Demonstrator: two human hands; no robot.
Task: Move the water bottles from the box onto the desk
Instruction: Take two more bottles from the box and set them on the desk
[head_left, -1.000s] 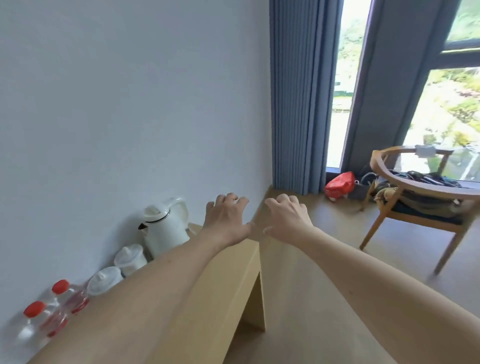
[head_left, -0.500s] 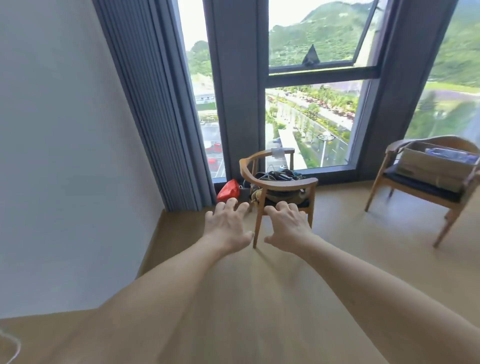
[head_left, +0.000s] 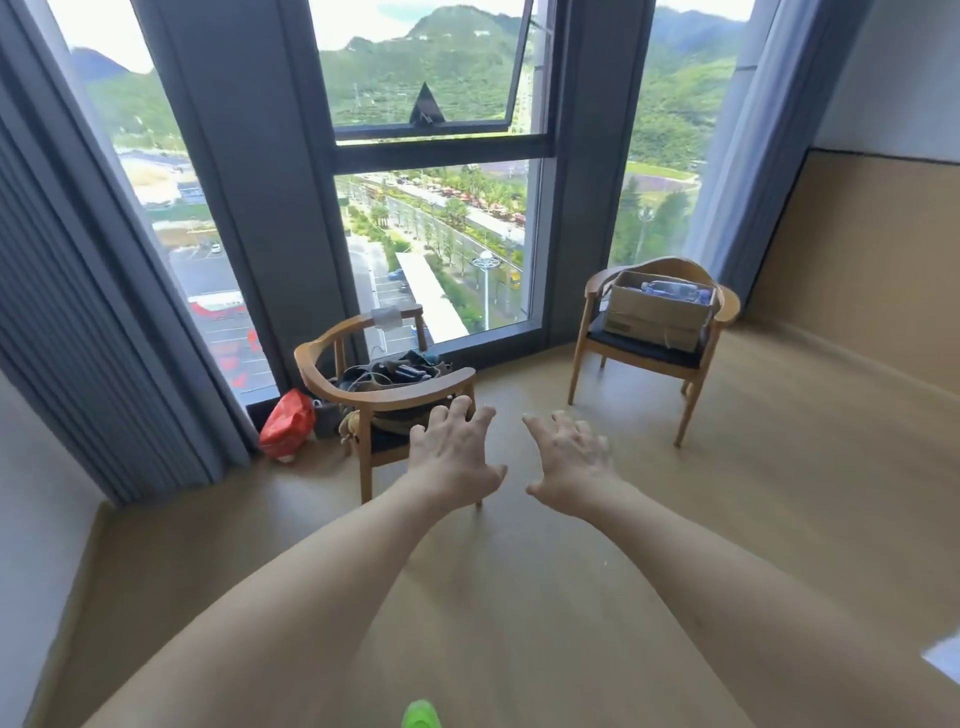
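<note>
left hand (head_left: 451, 457) and right hand (head_left: 570, 462) wide, holding nothing | bottles (head_left: 670, 289) in box (head_left: 655, 310) likely heavy, slippery | grab around middle

Brightness: your view is bright, lit by daylight.
Source: light comes in through the window (head_left: 431, 218) ahead of you.
Glare: the sky at the top of the glass is washed out to white.
Shadows: soft, falling under each chair (head_left: 384, 395) onto the floor (head_left: 519, 597).
Distortion: the curtain (head_left: 78, 312) and frames bow and lean at the edges.
Blur: your hands (head_left: 452, 457) are slightly soft; the whole picture is a little smeared.
</note>
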